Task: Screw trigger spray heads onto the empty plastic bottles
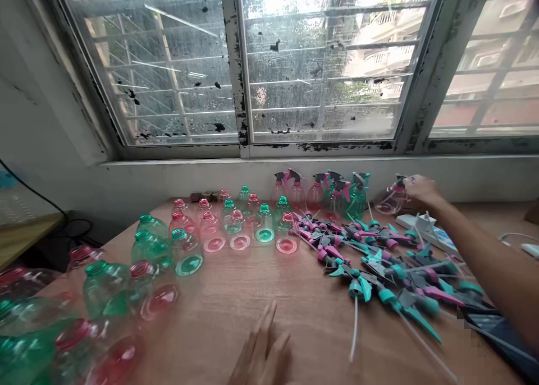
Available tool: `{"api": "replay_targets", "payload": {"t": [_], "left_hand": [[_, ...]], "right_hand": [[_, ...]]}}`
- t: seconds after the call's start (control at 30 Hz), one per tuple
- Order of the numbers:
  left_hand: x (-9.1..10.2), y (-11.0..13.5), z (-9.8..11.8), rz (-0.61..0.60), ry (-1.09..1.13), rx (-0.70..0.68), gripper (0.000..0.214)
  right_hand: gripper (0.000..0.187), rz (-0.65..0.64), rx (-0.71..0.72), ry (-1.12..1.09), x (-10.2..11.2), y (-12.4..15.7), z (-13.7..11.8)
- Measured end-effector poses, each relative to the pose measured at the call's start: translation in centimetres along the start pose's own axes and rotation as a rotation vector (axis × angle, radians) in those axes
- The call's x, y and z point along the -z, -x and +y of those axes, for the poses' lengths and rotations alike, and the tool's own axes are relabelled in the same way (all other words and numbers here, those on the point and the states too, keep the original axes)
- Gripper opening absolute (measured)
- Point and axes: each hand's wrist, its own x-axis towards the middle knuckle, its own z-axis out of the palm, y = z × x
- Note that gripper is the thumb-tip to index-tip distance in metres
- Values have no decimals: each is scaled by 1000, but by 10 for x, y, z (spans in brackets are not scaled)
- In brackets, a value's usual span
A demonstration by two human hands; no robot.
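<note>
In the head view, the only one, the fingers of my right hand (422, 188) are bent in close on the head of a pink bottle (389, 202). It is at the back of the counter (227, 301), near the wall (126, 186), right of the other topped bottles (357, 201). My left hand (260, 348) holds nothing, its fingers loosely straight, between the bare bottles (210, 230) and the sprayers (359, 287).

The pink bottle looks empty, so I'd expect it light, its slick thin side apt to give; the neck under the head seems the firmest hold.

Blur hides my right fingertips and whether the base sits flat. My left wrist is cut off below; a dark thing (501, 334) at lower right is partly blocked out.
</note>
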Motion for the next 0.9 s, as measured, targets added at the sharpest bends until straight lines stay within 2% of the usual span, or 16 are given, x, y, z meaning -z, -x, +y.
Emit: {"api": "replay_targets", "payload": {"t": [0.13, 0.3, 0.4, 0.5, 0.57, 0.63, 0.7, 0.73, 0.8, 0.9], "left_hand": [[-6, 1, -3, 7, 33, 5, 53], [-4, 7, 0, -12, 78, 13, 47], [4, 6, 1, -36, 154, 34, 55], [23, -8, 7, -9, 198, 58, 66], [40, -29, 14, 82, 101, 79, 68], [55, -58, 19, 103, -5, 23, 71], [64, -94, 19, 135, -66, -46, 73], [66, -113, 17, 149, -105, -49, 69], [63, -152, 8, 185, -173, 17, 63], [51, -203, -10, 253, -178, 72, 53]], "right_hand": [[20, -50, -22, 156, -9, -5, 11], [18, -32, 53, 210, -9, -1, 19], [22, -12, 120, 212, -9, 6, 23], [36, 10, 218, 209, -6, 16, 25], [51, 43, 295, 204, -1, 27, 25], [64, 81, 374, 203, 7, 43, 21], [63, 97, 473, 210, 12, 67, 15], [56, 90, 538, 217, 13, 84, 11], [36, -5, 713, 249, 10, 124, 1], [43, -223, 941, 297, -5, 191, -15]]}}
